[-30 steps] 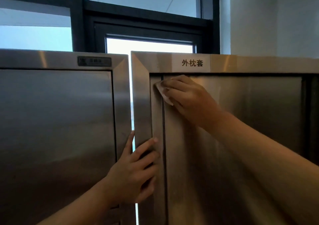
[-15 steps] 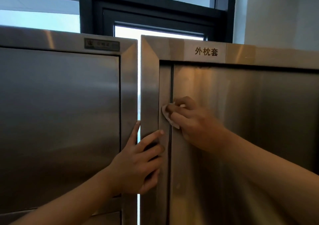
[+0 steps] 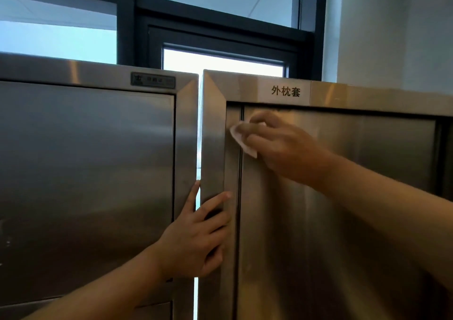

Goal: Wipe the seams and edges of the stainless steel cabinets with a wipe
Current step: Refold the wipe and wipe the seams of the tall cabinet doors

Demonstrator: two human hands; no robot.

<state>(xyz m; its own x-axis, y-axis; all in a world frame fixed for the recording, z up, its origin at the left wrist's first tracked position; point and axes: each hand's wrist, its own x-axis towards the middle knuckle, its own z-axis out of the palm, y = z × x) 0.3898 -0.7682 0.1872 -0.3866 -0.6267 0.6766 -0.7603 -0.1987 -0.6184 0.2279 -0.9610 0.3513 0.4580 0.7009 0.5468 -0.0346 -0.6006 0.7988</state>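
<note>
Head view. Two brushed stainless steel cabinets stand side by side with a narrow bright gap between them. The left-hand stainless steel cabinet [image 3: 85, 172] carries a small dark nameplate [image 3: 153, 80] on its top rail; its lettering is too small to read. The right-hand stainless steel cabinet [image 3: 318, 221] bears a pale label with three dark Chinese characters [image 3: 285, 91] on its top rail.

The right hand [image 3: 282, 143] is raised to the upper left corner of the right-hand cabinet's door. Its fingers are curled over a small white folded wipe [image 3: 241, 139] and press it against the vertical seam [image 3: 240, 184] between door and frame, just below the top rail. The wipe's lower corner shows beneath the fingers; the remainder is covered by the hand (motion blur softens the fingertips).

The left hand [image 3: 196, 241] rests lower down on the upright left frame member [image 3: 212, 135] of the same cabinet. The thumb points upward along the gap between the two cabinets, and the fingers lie spread and nearly straight across the frame face, with the index fingertip close to the seam. It holds nothing.

Behind the cabinets stands a dark metal window frame [image 3: 220, 25] with bright glass, and a white wall [image 3: 392, 37] at right.
</note>
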